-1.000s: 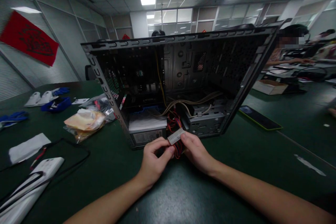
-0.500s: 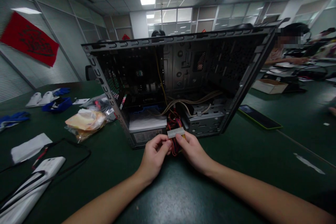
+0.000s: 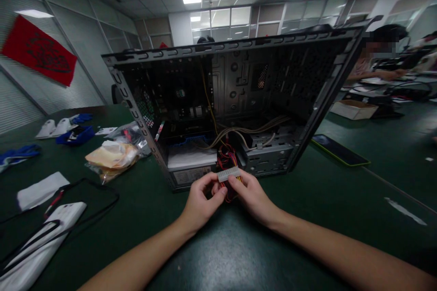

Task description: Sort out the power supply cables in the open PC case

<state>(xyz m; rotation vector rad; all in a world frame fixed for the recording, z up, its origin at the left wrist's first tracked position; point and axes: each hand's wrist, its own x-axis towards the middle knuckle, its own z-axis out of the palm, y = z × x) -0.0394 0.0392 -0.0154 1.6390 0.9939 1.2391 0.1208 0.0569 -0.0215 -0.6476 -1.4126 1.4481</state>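
Observation:
A black computer case stands on the green table with its side open toward me. Just in front of its lower edge, my right hand pinches a white multi-pin power connector, thumb on its face. My left hand grips the connector's left end and the wires below it, thumb low over them. Red, yellow and black wires run from the connector back into the case, beside the power supply. Beige cables cross the inside.
Left of the case lie a plastic bag, a blue tray, gloves and a white power strip with black cords. To the right are a dark phone-like slab with a green edge and a box. Another person sits beyond.
My left thumb has slid slightly right and down along the wires. The connector stays in nearly the same place, and the view has shifted a little.

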